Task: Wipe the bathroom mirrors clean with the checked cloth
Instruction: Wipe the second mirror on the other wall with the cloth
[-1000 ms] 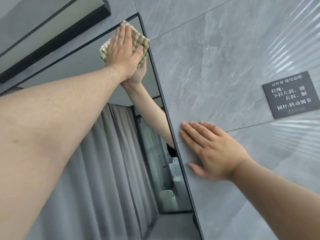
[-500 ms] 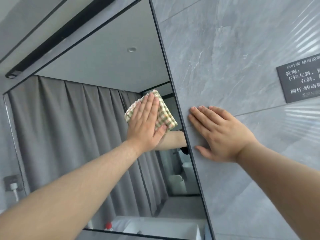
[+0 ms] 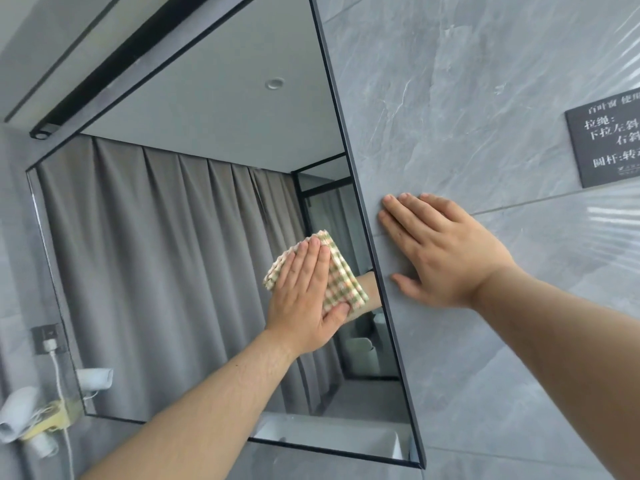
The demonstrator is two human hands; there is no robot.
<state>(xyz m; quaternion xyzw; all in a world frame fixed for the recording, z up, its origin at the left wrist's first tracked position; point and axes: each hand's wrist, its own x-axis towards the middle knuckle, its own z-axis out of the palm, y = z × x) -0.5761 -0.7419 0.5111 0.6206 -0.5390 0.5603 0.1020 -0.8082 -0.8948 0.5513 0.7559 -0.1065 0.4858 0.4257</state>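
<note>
Half the checked cloth (image 3: 337,275) hides under the left hand (image 3: 304,296) (mirror (image 3: 194,237) reflection blurred)

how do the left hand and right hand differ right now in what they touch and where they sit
The left hand presses the checked cloth flat against the mirror; the right hand lies bare on the grey wall tile, holding nothing. The left hand sits lower, on the glass near the mirror's right edge; the right hand sits higher, just past that edge. Both are flat, with straight fingers.
</note>
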